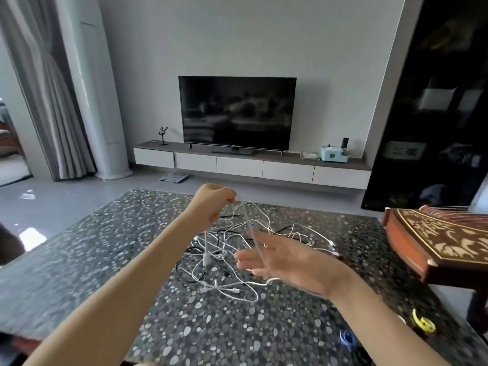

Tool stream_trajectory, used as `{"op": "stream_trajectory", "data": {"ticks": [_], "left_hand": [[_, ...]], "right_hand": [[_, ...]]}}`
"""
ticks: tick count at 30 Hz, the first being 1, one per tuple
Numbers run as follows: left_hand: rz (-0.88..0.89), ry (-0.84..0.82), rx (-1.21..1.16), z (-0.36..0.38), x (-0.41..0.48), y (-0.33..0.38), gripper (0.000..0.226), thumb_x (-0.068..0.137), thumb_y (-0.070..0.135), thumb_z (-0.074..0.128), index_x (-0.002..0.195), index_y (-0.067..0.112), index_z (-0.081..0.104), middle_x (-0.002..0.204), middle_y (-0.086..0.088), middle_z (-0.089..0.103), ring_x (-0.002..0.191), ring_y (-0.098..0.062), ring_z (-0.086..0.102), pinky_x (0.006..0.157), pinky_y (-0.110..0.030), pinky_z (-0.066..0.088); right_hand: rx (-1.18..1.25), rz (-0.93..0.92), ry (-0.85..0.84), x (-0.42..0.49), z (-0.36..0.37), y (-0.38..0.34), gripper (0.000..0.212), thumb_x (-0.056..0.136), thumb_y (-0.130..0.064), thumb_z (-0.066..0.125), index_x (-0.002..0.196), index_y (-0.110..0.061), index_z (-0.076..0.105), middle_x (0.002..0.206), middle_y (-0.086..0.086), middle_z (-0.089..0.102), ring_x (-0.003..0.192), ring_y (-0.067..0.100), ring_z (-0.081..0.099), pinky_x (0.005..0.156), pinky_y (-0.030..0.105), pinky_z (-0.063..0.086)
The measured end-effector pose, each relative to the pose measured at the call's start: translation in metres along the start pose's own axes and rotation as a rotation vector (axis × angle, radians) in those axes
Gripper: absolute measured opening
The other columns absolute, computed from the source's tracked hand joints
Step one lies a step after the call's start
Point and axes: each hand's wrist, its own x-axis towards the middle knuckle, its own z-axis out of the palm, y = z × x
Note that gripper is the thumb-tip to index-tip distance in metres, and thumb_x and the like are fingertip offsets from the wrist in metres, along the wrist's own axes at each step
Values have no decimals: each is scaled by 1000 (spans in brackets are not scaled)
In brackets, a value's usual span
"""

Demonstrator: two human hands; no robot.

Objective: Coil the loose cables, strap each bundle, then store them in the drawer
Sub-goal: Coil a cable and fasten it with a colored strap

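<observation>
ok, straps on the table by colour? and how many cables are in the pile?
yellow strap: 1
blue strap: 1
total: 2 straps in view
cables: white and black, too tangled to count; the left hand pinches one white cable

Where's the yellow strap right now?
The yellow strap lies at the lower right of the head view, on the pebble-patterned table near its right edge, right of the blue strap.
</observation>
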Motion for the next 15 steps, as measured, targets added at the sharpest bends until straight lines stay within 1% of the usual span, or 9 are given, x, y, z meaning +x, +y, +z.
{"op": "stream_trajectory", "data": {"ticks": [1, 2, 4, 6, 7, 8, 10, 12, 15], "left_hand": [[-13, -24, -3, 6, -1, 0, 18, 91, 12, 55, 75, 4, 60, 52, 2, 35, 41, -9, 24, 32, -17, 21], [-35, -57, -24, 13, -3, 0, 18, 91, 11, 55, 74, 5, 59, 53, 2, 33, 41, -9, 23, 34, -18, 20], [-84, -144, -126, 23, -6, 1, 18, 88, 8, 57, 70, 8, 54, 52, 3, 29, 40, -9, 21, 37, -18, 18], [-135, -272, -332, 26, -9, -6, 19, 85, 7, 60, 68, 12, 52, 50, 5, 31, 40, -8, 23, 36, -17, 19], [-130, -350, -440, 24, -13, -10, 15, 84, 10, 61, 70, 11, 55, 50, 6, 34, 40, -7, 26, 36, -16, 21], [-110, -424, -525, 25, -18, -19, 12, 84, 15, 61, 74, 9, 58, 53, 6, 37, 42, -7, 29, 36, -15, 24], [-70, -494, -639, 28, -28, -37, 20, 87, 22, 55, 81, 5, 62, 57, 3, 37, 46, -7, 32, 38, -15, 28], [-84, -440, -685, 37, -36, -50, 31, 91, 29, 48, 89, 2, 64, 59, 1, 38, 47, -7, 33, 39, -16, 26], [-100, -382, -451, 54, -44, -59, 44, 98, 45, 33, 115, 15, 61, 59, -1, 47, 48, -8, 36, 39, -17, 24]], "right_hand": [[-18, 5, 103, 5, 5, -1, 39, 91, -38, 57, 126, -22, 50, 123, 7, 64, 115, 21, 61, 103, 37, 45], [-17, 25, 225, 10, 10, -1, 31, 93, -39, 55, 117, -19, 55, 111, 6, 70, 103, 20, 67, 97, 37, 49], [58, 31, 478, 19, 18, 1, 20, 97, -27, 52, 104, -10, 61, 80, 4, 74, 71, 16, 70, 73, 30, 57], [113, -42, 725, 17, 17, 4, 19, 98, -18, 49, 93, -6, 63, 56, -1, 62, 44, 10, 53, 46, 22, 45], [105, -98, 830, 14, 12, 4, 19, 98, -17, 51, 91, -5, 63, 51, -3, 55, 40, 8, 44, 41, 20, 37], [103, -144, 908, 9, 6, 6, 16, 96, -17, 53, 90, -5, 62, 49, -5, 50, 38, 6, 38, 39, 19, 33], [127, -198, 984, 2, -4, 8, 13, 95, -15, 56, 88, -5, 60, 48, -6, 47, 38, 5, 35, 39, 20, 30], [160, -207, 994, 2, -6, 15, 14, 94, -12, 57, 81, -7, 59, 50, -5, 48, 41, 7, 36, 42, 22, 31], [-46, -159, 1017, 9, 5, 30, 13, 88, -15, 66, 75, -14, 67, 49, -12, 56, 45, 2, 47, 47, 15, 37]]}}
